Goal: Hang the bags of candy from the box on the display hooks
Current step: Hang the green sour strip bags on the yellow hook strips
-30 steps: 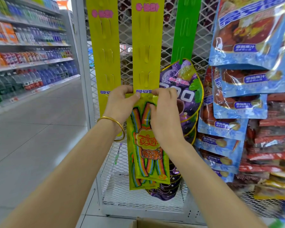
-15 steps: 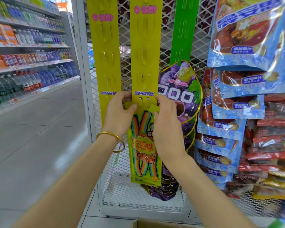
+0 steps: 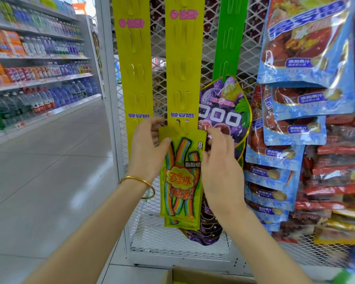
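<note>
1. The candy bag (image 3: 181,181) hangs on the middle yellow display strip (image 3: 183,64). Its header is tucked under the strip's lowest tabs, just below the blue label. Its long axis runs straight up and down, and a second bag of the same kind shows behind its lower edge.
2. The bag lies between the hands and slightly farther away than they are. The left hand (image 3: 149,148) is the one in contact: its thumb lies on the front of the upper left corner and its fingers sit behind that edge, in a light pinch. The right hand (image 3: 221,167) sits just beside the upper right corner with its fingers loosely curled, grasping nothing.
3. The box (image 3: 195,275) shows only as a cardboard rim at the near bottom edge, below both forearms and a little to the right. The next move is probably to let go and reach down for another bag, so the right hand looks better placed to go first.
4. Purple grape bags (image 3: 223,111) hang on the green strip (image 3: 226,37) just right of the candy bag and partly behind it.
5. A second ago both hands covered the header and pressed it against the strip. Half a second ago they were still on it. Now they have parted to the sides, the header is in plain view on its tabs, and the bag appears to hang by itself.
</note>
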Tool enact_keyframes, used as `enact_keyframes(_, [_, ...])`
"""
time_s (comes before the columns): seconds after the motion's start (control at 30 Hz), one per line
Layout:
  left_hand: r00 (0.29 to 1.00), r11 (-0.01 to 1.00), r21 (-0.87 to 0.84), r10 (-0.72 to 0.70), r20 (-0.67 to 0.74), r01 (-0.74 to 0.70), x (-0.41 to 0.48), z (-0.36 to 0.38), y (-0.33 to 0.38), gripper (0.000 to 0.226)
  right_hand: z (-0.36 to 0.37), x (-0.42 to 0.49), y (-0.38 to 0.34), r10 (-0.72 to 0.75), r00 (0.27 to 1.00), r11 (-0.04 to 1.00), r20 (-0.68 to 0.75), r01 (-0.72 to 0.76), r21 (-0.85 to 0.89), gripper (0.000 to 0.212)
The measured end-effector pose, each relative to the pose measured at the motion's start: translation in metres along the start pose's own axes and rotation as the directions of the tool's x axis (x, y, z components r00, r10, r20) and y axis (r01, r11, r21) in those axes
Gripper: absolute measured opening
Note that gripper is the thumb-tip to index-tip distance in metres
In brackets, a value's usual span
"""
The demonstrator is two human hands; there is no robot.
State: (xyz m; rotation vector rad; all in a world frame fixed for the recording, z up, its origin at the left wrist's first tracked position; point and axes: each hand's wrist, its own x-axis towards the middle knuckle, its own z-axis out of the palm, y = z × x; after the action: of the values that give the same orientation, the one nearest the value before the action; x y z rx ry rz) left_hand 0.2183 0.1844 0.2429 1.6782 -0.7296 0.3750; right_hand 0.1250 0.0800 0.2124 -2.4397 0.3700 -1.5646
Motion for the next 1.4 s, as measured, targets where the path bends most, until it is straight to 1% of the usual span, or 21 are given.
enact_keyframes(0.07, [1.000, 0.999, 0.035, 0.000, -0.015, 0.000, -0.012, -0.005, -0.005, 0.045, -0.008, -0.016, 0.006, 0.018, 1.000, 0.998, -0.022, -0.017, 0.060, 0.046])
enact_keyframes(0.13, [0.999, 0.997, 0.070, -0.030, -0.037, 0.033, -0.030, -0.009, -0.012, 0.047, -0.014, -0.041, 0.015, 0.048, 0.999, 0.992, 0.004, -0.048, 0.117, 0.036])
enact_keyframes(0.17, [0.998, 0.996, 0.069, -0.059, -0.031, 0.062, -0.042, -0.009, -0.016, 0.047, -0.014, -0.058, 0.021, 0.075, 0.996, 0.985, 0.053, -0.083, 0.148, 0.033])
enact_keyframes(0.2, [0.995, 0.993, 0.063, -0.098, -0.007, 0.099, -0.055, -0.009, -0.021, 0.046, -0.011, -0.076, 0.027, 0.119, 0.983, 0.971, 0.141, -0.145, 0.188, 0.031])
enact_keyframes(0.23, [0.988, 0.987, 0.058, -0.149, 0.032, 0.147, -0.070, -0.007, -0.026, 0.046, -0.006, -0.097, 0.037, 0.175, 0.950, 0.947, 0.258, -0.234, 0.219, 0.028])
enact_keyframes(0.27, [0.975, 0.977, 0.062, -0.210, 0.076, 0.205, -0.085, -0.004, -0.033, 0.045, 0.001, -0.120, 0.047, 0.230, 0.890, 0.917, 0.393, -0.334, 0.220, 0.024])
enact_keyframes(0.3, [0.953, 0.960, 0.078, -0.277, 0.120, 0.269, -0.099, -0.001, -0.040, 0.044, 0.010, -0.143, 0.058, 0.282, 0.803, 0.887, 0.525, -0.427, 0.177, 0.020])
enact_keyframes(0.37, [0.879, 0.903, 0.126, -0.428, 0.212, 0.410, -0.123, 0.006, -0.054, 0.042, 0.028, -0.191, 0.081, 0.368, 0.564, 0.829, 0.739, -0.560, 0.015, 0.011])
enact_keyframes(0.43, [0.792, 0.845, 0.160, -0.534, 0.295, 0.510, -0.140, 0.013, -0.064, 0.040, 0.042, -0.236, 0.100, 0.417, 0.335, 0.781, 0.845, -0.608, -0.144, 0.003])
enact_keyframes(0.47, [0.763, 0.828, 0.187, -0.560, 0.322, 0.529, -0.146, 0.016, -0.067, 0.040, 0.048, -0.255, 0.106, 0.438, 0.248, 0.756, 0.864, -0.621, -0.206, 0.005])
enact_keyframes(0.53, [0.717, 0.804, 0.241, -0.595, 0.364, 0.544, -0.154, 0.021, -0.071, 0.041, 0.056, -0.287, 0.113, 0.508, 0.107, 0.670, 0.855, -0.672, -0.314, 0.025])
enact_keyframes(0.6, [0.684, 0.786, 0.255, -0.617, 0.389, 0.563, -0.157, 0.023, -0.074, 0.041, 0.064, -0.309, 0.113, 0.568, 0.024, 0.589, 0.823, -0.710, -0.386, 0.034])
enact_keyframes(0.67, [0.675, 0.782, 0.268, -0.622, 0.397, 0.563, -0.158, 0.023, -0.078, 0.040, 0.072, -0.325, 0.110, 0.641, -0.042, 0.485, 0.766, -0.752, -0.446, 0.037])
enact_keyframes(0.73, [0.658, 0.768, 0.265, -0.638, 0.401, 0.583, -0.158, 0.021, -0.082, 0.037, 0.078, -0.334, 0.106, 0.713, -0.086, 0.392, 0.696, -0.774, -0.497, 0.034])
enact_keyframes(0.87, [0.630, 0.735, 0.243, -0.671, 0.391, 0.633, -0.159, 0.019, -0.089, 0.033, 0.087, -0.339, 0.102, 0.774, -0.114, 0.322, 0.622, -0.775, -0.543, 0.036])
enact_keyframes(1.0, [0.614, 0.717, 0.251, -0.691, 0.381, 0.650, -0.159, 0.019, -0.093, 0.033, 0.092, -0.341, 0.099, 0.801, -0.201, 0.204, 0.564, -0.794, -0.572, 0.034])
enact_keyframes(1.07, [0.603, 0.706, 0.250, -0.700, 0.383, 0.662, -0.158, 0.019, -0.094, 0.033, 0.088, -0.342, 0.094, 0.806, -0.228, 0.172, 0.546, -0.792, -0.586, 0.032])
enact_keyframes(1.17, [0.589, 0.695, 0.265, -0.712, 0.382, 0.668, -0.157, 0.018, -0.093, 0.037, 0.083, -0.346, 0.085, 0.823, -0.244, 0.139, 0.514, -0.790, -0.597, 0.047])
enact_keyframes(1.27, [0.582, 0.694, 0.280, -0.714, 0.391, 0.664, -0.156, 0.018, -0.092, 0.038, 0.080, -0.348, 0.080, 0.842, -0.246, 0.106, 0.479, -0.796, -0.596, 0.052])
enact_keyframes(1.33, [0.579, 0.695, 0.288, -0.712, 0.397, 0.658, -0.156, 0.018, -0.092, 0.037, 0.077, -0.351, 0.079, 0.839, -0.283, 0.105, 0.465, -0.754, -0.648, 0.056])
enact_keyframes(1.4, [0.576, 0.694, 0.291, -0.714, 0.398, 0.659, -0.157, 0.018, -0.092, 0.036, 0.074, -0.358, 0.077, 0.823, -0.304, 0.098, 0.481, -0.757, -0.646, 0.058])
